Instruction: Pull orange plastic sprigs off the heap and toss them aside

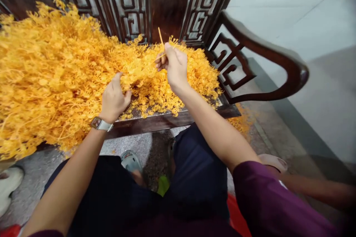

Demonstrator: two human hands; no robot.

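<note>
1. A heap of orange dried sprigs [55, 74] lies piled on a dark wooden bench [167, 120], against its carved back [130, 7].
2. The right hand [174, 67] is pinched nearly shut on a thin stem [160, 37], which sticks up from the heap.
3. The left hand [113, 100], wearing a wristwatch [97, 123], has its fingers curled into the sprigs; whether they grip any, I cannot tell.
4. Loose bits [241, 122] lie on the floor beside the bench.
</note>
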